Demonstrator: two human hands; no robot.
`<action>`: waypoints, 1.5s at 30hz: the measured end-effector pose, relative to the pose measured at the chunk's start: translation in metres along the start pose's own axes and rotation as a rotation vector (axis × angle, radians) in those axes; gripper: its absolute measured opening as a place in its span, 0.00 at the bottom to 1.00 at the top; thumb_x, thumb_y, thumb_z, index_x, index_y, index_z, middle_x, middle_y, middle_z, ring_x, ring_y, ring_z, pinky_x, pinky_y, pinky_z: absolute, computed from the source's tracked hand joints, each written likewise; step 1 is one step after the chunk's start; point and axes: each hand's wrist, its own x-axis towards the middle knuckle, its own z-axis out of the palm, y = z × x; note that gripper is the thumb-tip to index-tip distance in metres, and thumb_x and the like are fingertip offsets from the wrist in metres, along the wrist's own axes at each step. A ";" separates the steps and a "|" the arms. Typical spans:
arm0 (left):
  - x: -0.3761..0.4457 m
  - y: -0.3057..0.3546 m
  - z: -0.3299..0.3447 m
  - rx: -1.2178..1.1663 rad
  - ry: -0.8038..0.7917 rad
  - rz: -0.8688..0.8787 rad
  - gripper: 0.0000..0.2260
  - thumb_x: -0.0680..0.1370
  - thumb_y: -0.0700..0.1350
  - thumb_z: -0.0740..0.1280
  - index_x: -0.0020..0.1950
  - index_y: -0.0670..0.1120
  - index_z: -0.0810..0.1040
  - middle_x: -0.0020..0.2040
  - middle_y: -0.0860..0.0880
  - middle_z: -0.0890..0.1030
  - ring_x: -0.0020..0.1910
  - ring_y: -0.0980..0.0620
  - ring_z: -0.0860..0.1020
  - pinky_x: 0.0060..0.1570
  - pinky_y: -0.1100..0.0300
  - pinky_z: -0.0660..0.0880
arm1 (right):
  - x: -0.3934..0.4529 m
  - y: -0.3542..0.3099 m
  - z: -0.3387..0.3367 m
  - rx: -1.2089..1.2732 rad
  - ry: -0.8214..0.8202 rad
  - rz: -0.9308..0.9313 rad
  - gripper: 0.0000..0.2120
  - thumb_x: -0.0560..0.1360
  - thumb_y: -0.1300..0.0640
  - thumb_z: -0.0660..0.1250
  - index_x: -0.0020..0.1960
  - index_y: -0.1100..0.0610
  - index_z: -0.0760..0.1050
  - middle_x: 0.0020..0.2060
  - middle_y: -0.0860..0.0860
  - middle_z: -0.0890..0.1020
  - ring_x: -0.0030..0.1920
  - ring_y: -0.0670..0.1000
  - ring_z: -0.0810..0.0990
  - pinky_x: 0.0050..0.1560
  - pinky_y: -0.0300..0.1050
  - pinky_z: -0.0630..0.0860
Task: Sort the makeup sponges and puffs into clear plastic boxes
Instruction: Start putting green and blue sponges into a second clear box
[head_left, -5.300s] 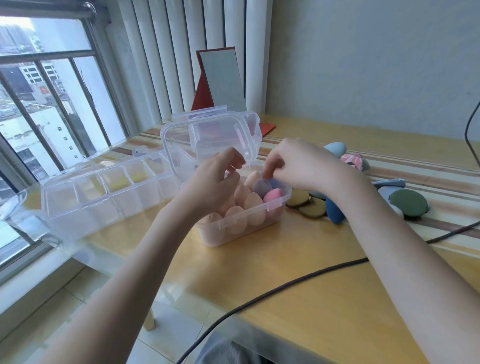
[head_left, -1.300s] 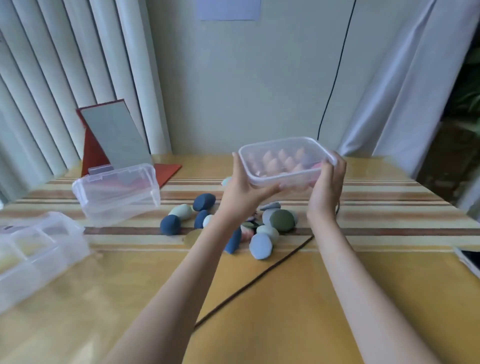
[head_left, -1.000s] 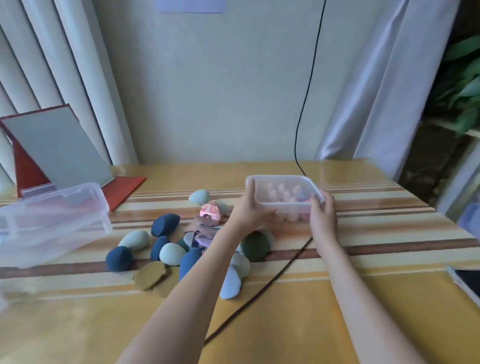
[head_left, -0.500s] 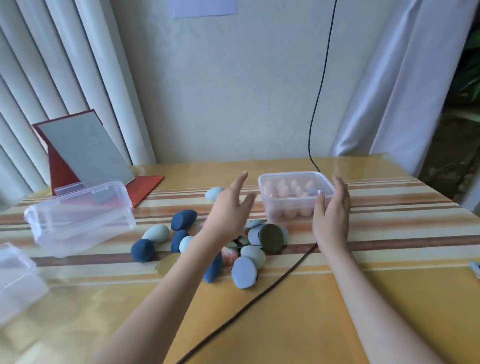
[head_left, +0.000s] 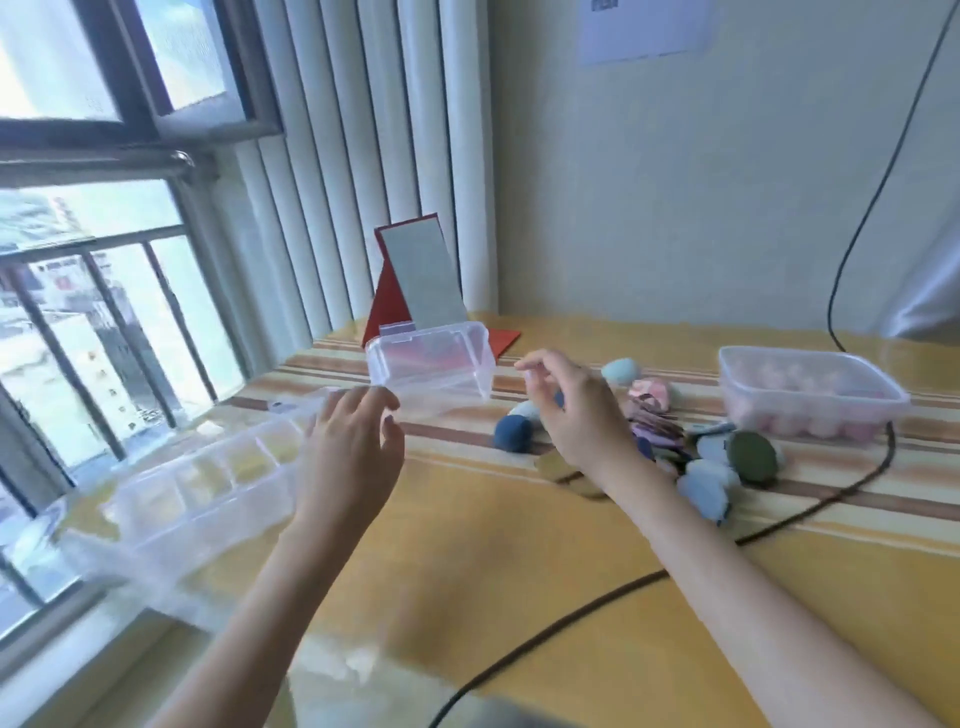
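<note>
Head view: left hand (head_left: 349, 451), right hand (head_left: 574, 410) flank clear box (head_left: 431, 366).

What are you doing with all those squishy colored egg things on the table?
A person is sorting makeup sponges into clear boxes. One box on the right is already full of pink sponges. Both hands are empty right now: the left hand and the right hand reach toward an empty clear box lying on its side. A pile of blue, green and other sponges and puffs waits loose on the table. A long divided tray sits by the window.
</note>
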 end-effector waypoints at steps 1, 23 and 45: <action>0.000 -0.015 -0.006 0.086 -0.018 -0.030 0.07 0.73 0.40 0.68 0.49 0.44 0.78 0.50 0.45 0.80 0.54 0.39 0.76 0.53 0.46 0.71 | 0.008 -0.012 0.016 -0.019 -0.072 0.004 0.11 0.80 0.54 0.60 0.60 0.53 0.74 0.51 0.52 0.82 0.52 0.52 0.78 0.50 0.50 0.75; 0.010 -0.091 0.008 0.515 -0.505 -0.230 0.18 0.81 0.57 0.54 0.70 0.54 0.63 0.68 0.46 0.73 0.76 0.37 0.54 0.68 0.43 0.60 | 0.064 -0.017 0.104 -0.397 -0.044 -0.139 0.31 0.63 0.48 0.77 0.58 0.52 0.65 0.57 0.54 0.72 0.58 0.55 0.62 0.62 0.65 0.65; -0.005 -0.002 0.006 -0.104 -0.333 -0.029 0.21 0.76 0.52 0.64 0.66 0.46 0.69 0.71 0.42 0.65 0.73 0.42 0.56 0.71 0.45 0.56 | -0.063 -0.043 0.075 -0.359 -0.124 -0.434 0.18 0.77 0.44 0.56 0.53 0.54 0.76 0.45 0.52 0.78 0.48 0.53 0.71 0.50 0.51 0.72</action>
